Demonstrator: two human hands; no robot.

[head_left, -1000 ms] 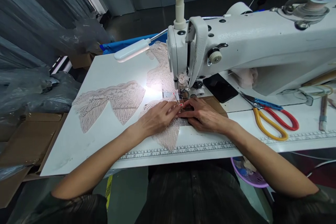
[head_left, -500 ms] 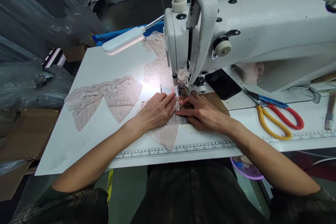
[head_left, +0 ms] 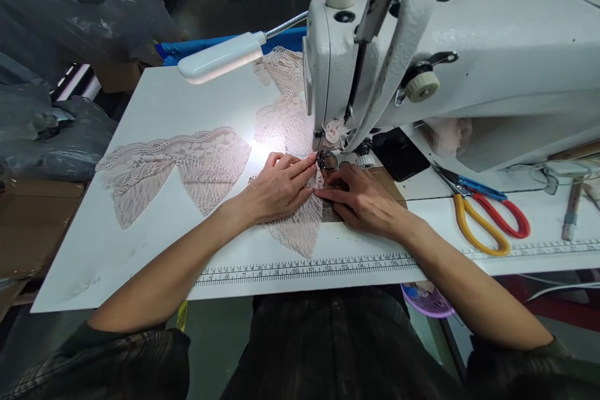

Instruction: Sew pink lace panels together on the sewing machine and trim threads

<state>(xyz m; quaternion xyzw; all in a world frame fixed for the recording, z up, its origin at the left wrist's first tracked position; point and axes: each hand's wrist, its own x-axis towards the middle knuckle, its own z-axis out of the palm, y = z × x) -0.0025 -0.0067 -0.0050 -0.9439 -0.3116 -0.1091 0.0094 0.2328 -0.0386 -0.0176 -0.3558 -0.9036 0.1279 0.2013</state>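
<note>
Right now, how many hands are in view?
2: the left hand lies on the lace; the right hand is at the lace's right edge. No others show.

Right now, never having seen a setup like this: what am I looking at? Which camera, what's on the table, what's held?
There is no robot: these are a person's two bare hands, seen from a camera worn on that person's head, looking forward and down. The large white metal sewing machine stands on a white table. The left hand lies over a pale pink lace piece, fingers spread near the needle area; the right hand reaches its forefinger to the lace's edge. The lace looks pressed down rather than lifted. Another pale pink lace piece lies to the left; a flat black phone and scissors with yellow and red handles lie to the right.
</note>
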